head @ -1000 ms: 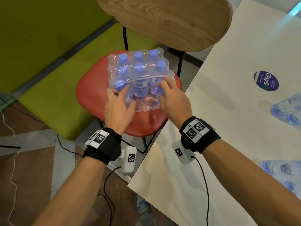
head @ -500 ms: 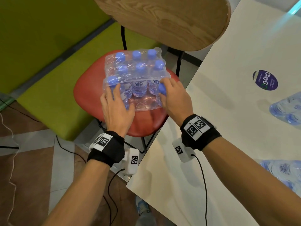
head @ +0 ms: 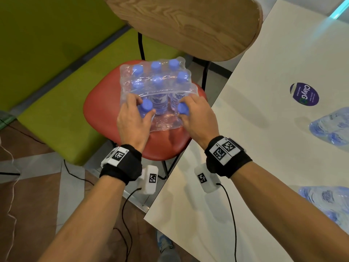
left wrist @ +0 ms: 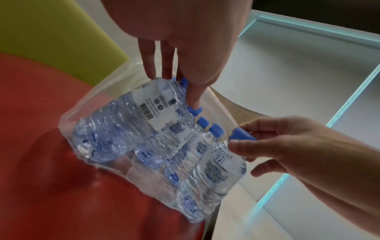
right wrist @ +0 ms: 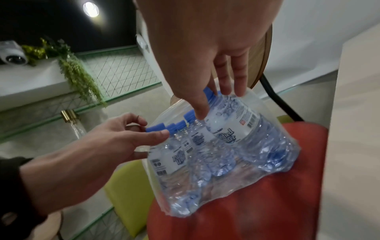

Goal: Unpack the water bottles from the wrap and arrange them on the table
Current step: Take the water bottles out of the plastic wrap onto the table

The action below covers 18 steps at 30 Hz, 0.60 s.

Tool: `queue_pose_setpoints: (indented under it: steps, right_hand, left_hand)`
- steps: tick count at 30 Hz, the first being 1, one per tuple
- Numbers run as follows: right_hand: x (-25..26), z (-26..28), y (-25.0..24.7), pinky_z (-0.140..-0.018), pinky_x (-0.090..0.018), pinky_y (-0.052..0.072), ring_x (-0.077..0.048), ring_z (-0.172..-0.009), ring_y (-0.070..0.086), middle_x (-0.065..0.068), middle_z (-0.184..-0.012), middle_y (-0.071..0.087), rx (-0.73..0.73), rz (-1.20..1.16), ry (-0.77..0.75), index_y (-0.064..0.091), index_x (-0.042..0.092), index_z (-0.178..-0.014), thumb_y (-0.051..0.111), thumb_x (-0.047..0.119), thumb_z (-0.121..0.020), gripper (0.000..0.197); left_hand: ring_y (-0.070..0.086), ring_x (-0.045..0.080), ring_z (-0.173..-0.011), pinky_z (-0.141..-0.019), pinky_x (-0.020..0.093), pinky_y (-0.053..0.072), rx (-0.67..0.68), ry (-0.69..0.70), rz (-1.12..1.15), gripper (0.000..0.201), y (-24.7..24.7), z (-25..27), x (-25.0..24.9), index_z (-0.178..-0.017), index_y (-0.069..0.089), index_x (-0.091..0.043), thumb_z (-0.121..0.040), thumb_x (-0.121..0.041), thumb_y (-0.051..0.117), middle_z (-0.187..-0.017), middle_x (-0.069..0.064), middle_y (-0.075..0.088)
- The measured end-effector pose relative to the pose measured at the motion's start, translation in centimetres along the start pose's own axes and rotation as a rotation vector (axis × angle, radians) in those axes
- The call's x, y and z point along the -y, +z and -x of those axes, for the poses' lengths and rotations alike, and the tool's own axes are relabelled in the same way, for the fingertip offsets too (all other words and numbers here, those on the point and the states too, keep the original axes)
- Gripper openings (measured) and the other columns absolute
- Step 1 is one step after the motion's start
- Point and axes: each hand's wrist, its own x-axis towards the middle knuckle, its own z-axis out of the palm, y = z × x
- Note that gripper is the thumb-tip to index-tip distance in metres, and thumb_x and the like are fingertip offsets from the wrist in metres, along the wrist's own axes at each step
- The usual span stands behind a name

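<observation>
Gripping one blue-capped bottle in each hand, I have the pack of water bottles [head: 156, 91] sitting on the red chair seat [head: 105, 114], beside the white table [head: 264, 129] – my left hand [head: 132, 120] pinches the near-left bottle [head: 146, 108] at its neck, my right hand [head: 198, 118] curls round the near-right bottle [head: 182, 108] the same way. Both poke out of the torn clear wrap [head: 166, 123]; the others sit inside it – two loose bottles [head: 330, 127] lie on the table's right side
</observation>
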Motion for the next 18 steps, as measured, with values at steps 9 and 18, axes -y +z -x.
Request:
queue_pose_setpoints:
  steps: [9,18]
  right_hand:
    - [1.9,-0.1,1.9,-0.085,-0.032,0.046,-0.023,-0.104,0.055,-0.005,-0.110,0.060,-0.037,-0.159,0.057,0.060,0.010,-0.109,0.071,0.033,-0.085,0.035]
    - [-0.1,1.0,4.3,-0.106,-0.034,0.044,-0.013,-0.125,0.050,-0.001,-0.137,0.047,0.190,-0.522,0.181,0.039,0.019,-0.141,0.085,0.035,-0.068,0.088]
  left_hand:
    - [0.061,0.019,-0.101,-0.085,0.035,0.049,0.089,-0.034,0.149,0.044,0.7,1.3,-0.2,-0.117,0.049,-0.017,-0.080,-0.028,0.072,-0.113,-0.003,0.063]
    - [0.047,0.016,-0.132,-0.107,0.032,0.041,0.249,-0.172,0.242,0.095,1.9,1.7,1.3,-0.147,0.031,-0.018,-0.066,-0.023,0.081,-0.143,-0.003,0.049]
